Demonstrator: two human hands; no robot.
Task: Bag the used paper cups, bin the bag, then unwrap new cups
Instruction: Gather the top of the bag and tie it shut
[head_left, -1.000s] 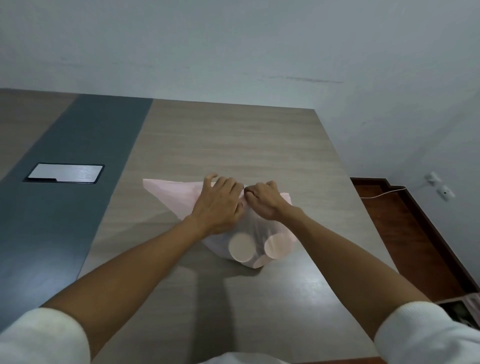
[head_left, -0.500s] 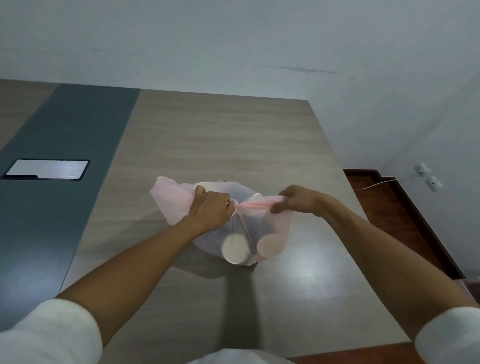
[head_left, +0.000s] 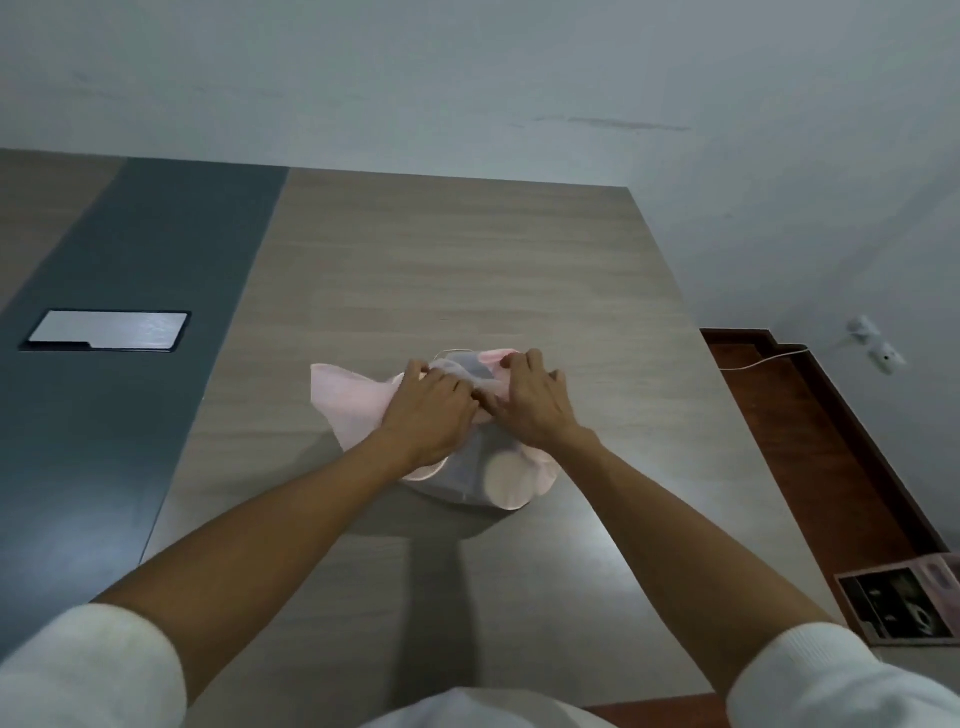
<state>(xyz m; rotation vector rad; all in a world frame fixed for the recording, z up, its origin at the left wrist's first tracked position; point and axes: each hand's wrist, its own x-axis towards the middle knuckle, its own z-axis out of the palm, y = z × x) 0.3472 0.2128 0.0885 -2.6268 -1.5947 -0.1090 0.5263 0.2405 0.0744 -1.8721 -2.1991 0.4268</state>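
Your pale pink, see-through bag (head_left: 353, 397) sits near the middle of the wood-grain table (head_left: 441, 270), bulging and crumpled, with one loose flap spread out to the left. Through the thin plastic you can see the round base of a paper cup (head_left: 506, 474) at the near side. Your left hand (head_left: 423, 415) and right hand (head_left: 532, 402) meet on top, fingers curled, pinching gathered plastic.

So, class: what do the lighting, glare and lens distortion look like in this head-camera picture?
Head view: dim, cool light; a soft glare patch on the table near the right forearm; a dark shadow under the bag; wide-angle lens bends the table edges; hands reasonably sharp.
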